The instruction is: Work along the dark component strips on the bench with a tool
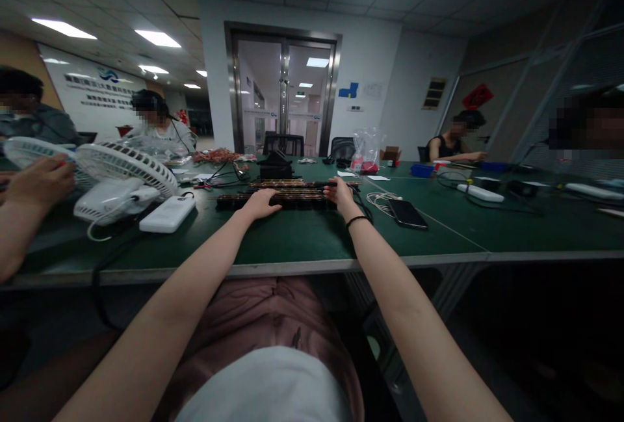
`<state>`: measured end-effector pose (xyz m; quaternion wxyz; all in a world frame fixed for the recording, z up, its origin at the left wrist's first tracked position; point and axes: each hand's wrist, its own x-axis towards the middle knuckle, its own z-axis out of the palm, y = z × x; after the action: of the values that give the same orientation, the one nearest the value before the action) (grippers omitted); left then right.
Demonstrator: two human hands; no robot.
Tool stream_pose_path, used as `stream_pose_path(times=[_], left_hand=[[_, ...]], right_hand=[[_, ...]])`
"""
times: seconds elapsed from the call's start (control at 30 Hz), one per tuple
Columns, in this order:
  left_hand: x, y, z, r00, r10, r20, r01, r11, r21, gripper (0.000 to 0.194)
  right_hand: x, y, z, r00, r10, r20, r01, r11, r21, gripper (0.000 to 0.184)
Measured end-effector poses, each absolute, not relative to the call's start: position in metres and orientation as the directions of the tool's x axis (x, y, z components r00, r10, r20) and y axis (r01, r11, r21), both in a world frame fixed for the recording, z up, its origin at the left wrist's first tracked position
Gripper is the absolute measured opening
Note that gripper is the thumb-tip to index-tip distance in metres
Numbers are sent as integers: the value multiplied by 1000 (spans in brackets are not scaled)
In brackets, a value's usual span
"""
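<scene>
A row of long, thin dark rods (297, 195) with gold-coloured streaks lies crosswise on the table in front of me; their exact kind is too small to tell. My left hand (260, 205) rests flat over the left part of the row, fingers stretched out and the thumb apart. At the right part is my right hand (340, 196), wearing a dark band on the wrist. Its fingers are bent around a dark thin rod (319, 184) at the row's far side. Part of the row is hidden under both hands.
A black phone (408, 214) and a coiled white cable (383, 202) lie to the right. On the left are a white power bank (167, 214), white fans (124, 171) and another person's hand (41, 181). Behind the rods stands a black pouch (274, 166). Several people sit around.
</scene>
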<state>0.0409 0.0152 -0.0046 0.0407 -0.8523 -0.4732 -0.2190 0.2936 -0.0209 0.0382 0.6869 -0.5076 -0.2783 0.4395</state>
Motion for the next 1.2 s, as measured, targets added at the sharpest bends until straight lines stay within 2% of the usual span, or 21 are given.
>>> stream_pose_path(times=[0.13,0.4,0.6,0.83,0.93,1.1,1.2], left_hand=[[41,14,-5,453,798,398,829,-541,141,54],[41,12,-4,449,795,408,825,-544,152,53],[42,12,-4,450,790,416,823,-547,150,53],[38,12,-2,419,775,472,828,-539,151,45],[39,9,0,358,786,504,858,-490,155,39],[39,5,5,153,828,540,917,-323,235,34],[40,1,7,131,821,556,924,-305,233,32]], right_hand=[[294,-17,35,464,883,-63,-313,98,-945,13],[293,-14,29,482,876,-13,-254,125,-959,15],[293,-17,31,497,866,-58,-265,87,-960,15],[293,-19,31,497,860,-116,-356,80,-931,14],[294,-17,31,504,856,-118,-358,83,-930,11],[296,-13,28,476,875,-92,-329,80,-941,11],[295,-13,28,475,875,-96,-336,79,-939,10]])
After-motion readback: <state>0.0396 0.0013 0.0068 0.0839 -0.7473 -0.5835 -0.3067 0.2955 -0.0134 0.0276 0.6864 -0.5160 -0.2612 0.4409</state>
